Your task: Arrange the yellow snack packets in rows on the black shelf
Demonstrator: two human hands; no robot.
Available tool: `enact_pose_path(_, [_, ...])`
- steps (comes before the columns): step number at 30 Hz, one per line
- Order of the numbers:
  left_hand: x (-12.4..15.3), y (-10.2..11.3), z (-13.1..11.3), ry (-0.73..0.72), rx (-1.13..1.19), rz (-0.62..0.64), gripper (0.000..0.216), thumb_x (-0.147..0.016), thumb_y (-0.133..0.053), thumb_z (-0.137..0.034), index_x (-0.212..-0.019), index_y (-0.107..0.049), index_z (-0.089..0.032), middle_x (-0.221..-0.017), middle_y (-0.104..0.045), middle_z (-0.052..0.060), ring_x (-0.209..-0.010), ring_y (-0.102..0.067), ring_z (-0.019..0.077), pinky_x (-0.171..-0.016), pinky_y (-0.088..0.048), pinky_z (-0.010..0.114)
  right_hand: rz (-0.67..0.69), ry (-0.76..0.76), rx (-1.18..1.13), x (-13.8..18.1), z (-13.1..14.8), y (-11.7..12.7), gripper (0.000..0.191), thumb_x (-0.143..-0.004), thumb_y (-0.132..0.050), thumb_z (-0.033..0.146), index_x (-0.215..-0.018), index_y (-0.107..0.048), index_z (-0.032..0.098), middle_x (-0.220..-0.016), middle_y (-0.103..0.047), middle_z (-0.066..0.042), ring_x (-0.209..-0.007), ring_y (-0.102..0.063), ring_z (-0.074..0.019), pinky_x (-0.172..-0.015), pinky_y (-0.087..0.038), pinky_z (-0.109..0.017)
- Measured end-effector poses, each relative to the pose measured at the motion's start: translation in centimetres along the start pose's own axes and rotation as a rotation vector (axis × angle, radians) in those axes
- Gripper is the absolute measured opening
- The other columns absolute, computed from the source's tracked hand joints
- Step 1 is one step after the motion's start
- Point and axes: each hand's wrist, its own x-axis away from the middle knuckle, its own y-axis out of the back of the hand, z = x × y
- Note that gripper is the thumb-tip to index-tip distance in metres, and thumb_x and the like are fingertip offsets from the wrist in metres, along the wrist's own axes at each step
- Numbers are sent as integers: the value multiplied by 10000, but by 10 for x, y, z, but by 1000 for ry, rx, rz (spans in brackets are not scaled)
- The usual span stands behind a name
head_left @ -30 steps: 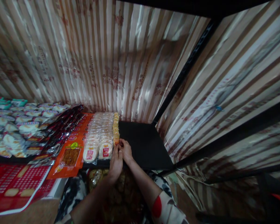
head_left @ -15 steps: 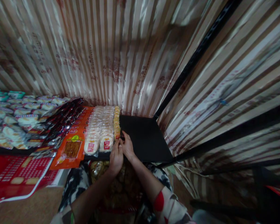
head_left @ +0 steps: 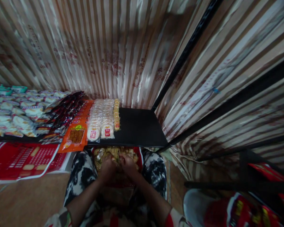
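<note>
My left hand [head_left: 107,168] and my right hand [head_left: 128,164] are together low in the view, above a red bag of yellow snack packets [head_left: 113,154] on my lap. Both hands look curled over the packets, but they are dark and blurred. On the black shelf [head_left: 139,129] above, a thin row of yellow packets [head_left: 116,115] runs along the right side of a row of white round cakes [head_left: 101,119].
Left of the cakes lie orange snack packs [head_left: 77,137], dark red packs [head_left: 66,115] and several white-and-green packs [head_left: 16,110]. A red carton flap [head_left: 21,159] hangs below. Striped plastic sheeting covers the back and right walls, crossed by black shelf bars. Red packaging [head_left: 239,208] sits bottom right.
Both hands left the front end of the yellow packet row on the shelf and dropped down to the bag on my lap. The view tilted downwards.
</note>
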Motion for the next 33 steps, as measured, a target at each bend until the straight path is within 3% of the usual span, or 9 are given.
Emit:
enact_pose_path(2, [-1,-1,6,7,-68,25,402,-726,-380,-62,-1081,-565,-106,-1114,-609,115,-1079,-522,209,-960,-350,306,30,-10,30,4,-10,-13,359,-748,-431,98,-1049,-625,121,-1059,-657,-135,-1024,-587,-214,-917,-423,-334])
enact_pose_path(6, [-4,-4,9,-15,-102,54,429,-744,-390,-75,-1140,-553,-101,-1147,-604,129,-1102,-516,218,-955,-354,307,45,-70,-36,5,-17,-28,413,-717,-431,70,-1073,-627,145,-1090,-653,-112,-1075,-564,-211,-971,-385,-346])
enact_pose_path(10, [-11,-12,2,-75,-147,24,414,-775,-399,-117,-1157,-548,-66,-1170,-587,166,-1136,-485,246,-997,-307,350,-14,-66,-102,-3,-14,-30,437,-709,-427,69,-1086,-622,171,-1063,-667,-88,-1064,-571,-196,-981,-379,-343])
enact_pose_path(13, [-16,-21,-7,-36,-148,-2,402,-799,-407,-163,-1157,-553,-53,-1074,-625,191,-1055,-531,285,-932,-358,403,-4,-73,-139,-12,-14,-27,448,-711,-438,85,-1115,-605,185,-1052,-671,-86,-1053,-580,-196,-982,-381,-343])
enact_pose_path(16, [-19,-28,-14,-13,-142,-38,393,-799,-399,-144,-1149,-562,-66,-1103,-605,199,-1058,-522,309,-893,-377,421,19,-145,-189,-17,-20,-27,445,-727,-442,103,-1134,-592,200,-1056,-669,-82,-1056,-582,-203,-983,-381,-364])
enact_pose_path(25, [-20,-34,-15,-22,-52,-35,372,-785,-359,-54,-1075,-586,-104,-1096,-614,126,-1055,-540,215,-923,-378,321,-60,-227,-433,-23,-40,-39,354,-772,-444,170,-1087,-603,204,-1070,-655,-74,-1001,-606,-192,-935,-426,-384])
enact_pose_path(33, [-3,-35,-20,-74,93,-112,393,-790,-332,-58,-1082,-583,-134,-1163,-578,113,-1121,-505,193,-997,-360,346,-99,-281,-542,-18,-34,-31,295,-759,-461,252,-1004,-617,203,-991,-673,-55,-935,-620,-188,-894,-454,-361])
